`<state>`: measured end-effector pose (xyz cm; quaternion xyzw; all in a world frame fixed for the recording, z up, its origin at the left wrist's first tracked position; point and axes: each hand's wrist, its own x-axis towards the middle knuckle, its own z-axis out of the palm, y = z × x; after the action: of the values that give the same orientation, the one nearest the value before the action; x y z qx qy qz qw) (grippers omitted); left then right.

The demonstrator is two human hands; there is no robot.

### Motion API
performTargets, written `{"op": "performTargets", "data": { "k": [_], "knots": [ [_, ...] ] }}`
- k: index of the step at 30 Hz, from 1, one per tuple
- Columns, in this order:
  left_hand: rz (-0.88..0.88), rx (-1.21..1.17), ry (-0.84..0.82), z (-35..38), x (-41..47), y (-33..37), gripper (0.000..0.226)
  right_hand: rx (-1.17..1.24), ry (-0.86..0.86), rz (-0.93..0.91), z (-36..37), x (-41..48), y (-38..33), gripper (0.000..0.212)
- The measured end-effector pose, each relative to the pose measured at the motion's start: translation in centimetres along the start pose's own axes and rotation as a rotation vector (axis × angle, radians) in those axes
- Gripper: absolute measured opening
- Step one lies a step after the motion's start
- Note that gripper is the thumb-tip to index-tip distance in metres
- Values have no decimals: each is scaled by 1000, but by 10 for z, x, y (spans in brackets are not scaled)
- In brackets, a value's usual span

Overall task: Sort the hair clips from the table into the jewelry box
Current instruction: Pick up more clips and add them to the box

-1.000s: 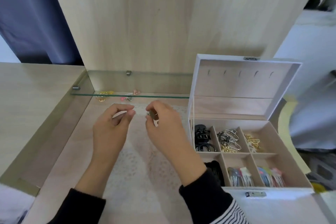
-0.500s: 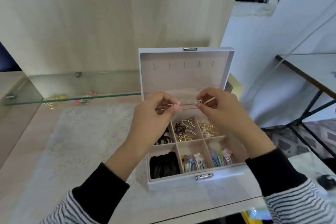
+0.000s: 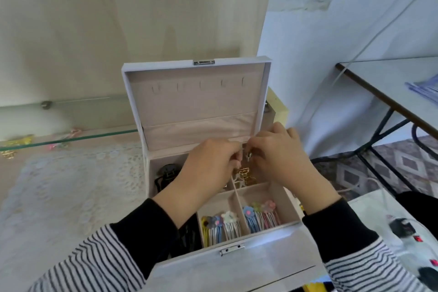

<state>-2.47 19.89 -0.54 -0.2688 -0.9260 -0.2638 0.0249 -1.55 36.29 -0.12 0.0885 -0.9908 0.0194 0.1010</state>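
Risk: the small hair clip (image 3: pixel 248 155) could be dropped into the wrong compartment, since it is held only by the fingertips above the divider between two back compartments. It could also be snagged on the gold clips (image 3: pixel 244 174) heaped just beneath.
Left hand (image 3: pixel 208 163): the fingers are curled and drawn together, and the near end of the hair clip is pinched at their tips.
Right hand (image 3: pixel 284 156): the fingers are bunched in the same way and the other end of the clip is pinched. Whether one clip or two is held cannot be told.
Hair clip: it is held in the air between both hands, over the back right part of the jewelry box (image 3: pixel 237 261), and has not yet been let go.
Jewelry box: the lid is stood upright. Black clips (image 3: pixel 166 173) are seen at the back left and flower clips (image 3: pixel 260 213) are lined up in the front compartments.
Table: more clips (image 3: pixel 14 147) are left under the glass shelf (image 3: pixel 94 136), well apart from the box, so the sorting is judged unfinished.
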Motion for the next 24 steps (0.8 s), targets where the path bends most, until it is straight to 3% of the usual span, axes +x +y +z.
{"op": "performTargets", "data": {
  "k": [10,17,24],
  "knots": [
    [-89,303,-50,9,9,1,15,-79,-73,-26,4,0,0,32],
    [-9,257,-21,-4,-1,-5,22,96,-12,73,-2,-7,7,31],
    [89,274,105,-9,-23,-25,26,281,96,19,6,-12,-9,22]
  ]
}}
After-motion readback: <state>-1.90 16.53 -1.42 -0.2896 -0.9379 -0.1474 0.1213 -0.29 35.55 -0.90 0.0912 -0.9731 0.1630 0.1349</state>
